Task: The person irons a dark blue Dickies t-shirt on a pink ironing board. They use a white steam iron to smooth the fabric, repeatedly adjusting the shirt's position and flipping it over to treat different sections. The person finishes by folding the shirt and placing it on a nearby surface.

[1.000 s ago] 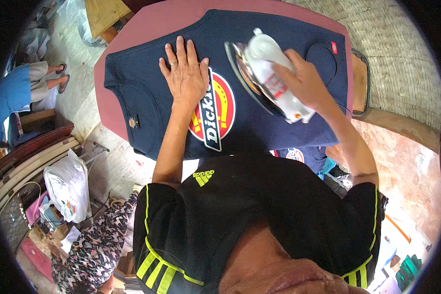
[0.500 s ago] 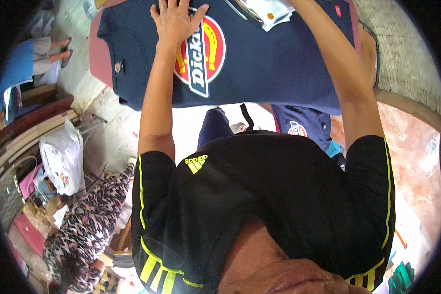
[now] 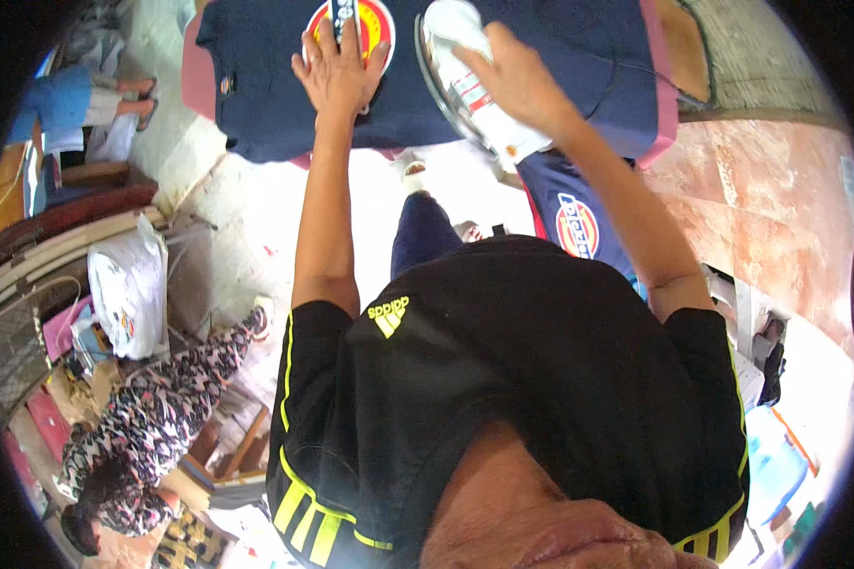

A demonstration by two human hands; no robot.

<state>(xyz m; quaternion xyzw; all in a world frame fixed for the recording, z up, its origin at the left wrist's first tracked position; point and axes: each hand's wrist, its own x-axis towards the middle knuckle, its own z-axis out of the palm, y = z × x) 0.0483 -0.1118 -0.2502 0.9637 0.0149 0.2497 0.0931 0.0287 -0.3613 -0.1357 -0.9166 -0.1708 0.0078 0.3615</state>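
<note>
A dark navy T-shirt point(image 3: 266, 95) lies spread over a pink ironing board point(image 3: 199, 76), its neckline at the left. My left hand point(image 3: 337, 81) rests on it with fingers spread, partly covering the round red and yellow print point(image 3: 378, 28). To the right, my right hand point(image 3: 522, 81) is wrapped around a white clothes iron point(image 3: 474, 95). The iron is tilted with its metal soleplate edge toward the left, and its rear end reaches the near edge of the shirt. Whether its plate touches the cloth I cannot tell.
Another navy garment point(image 3: 588, 213) with a round print is below the board's near edge. A dark cord point(image 3: 626, 66) crosses the shirt at right. At left are a white plastic bag point(image 3: 128, 289) and a person in patterned clothes point(image 3: 161, 408); another person point(image 3: 62, 104) stands farther off.
The iron has come nearer to me from the board's far side, with my right hand on it. The shirt and its print sit farther from me in view; my left hand stays spread on it.
</note>
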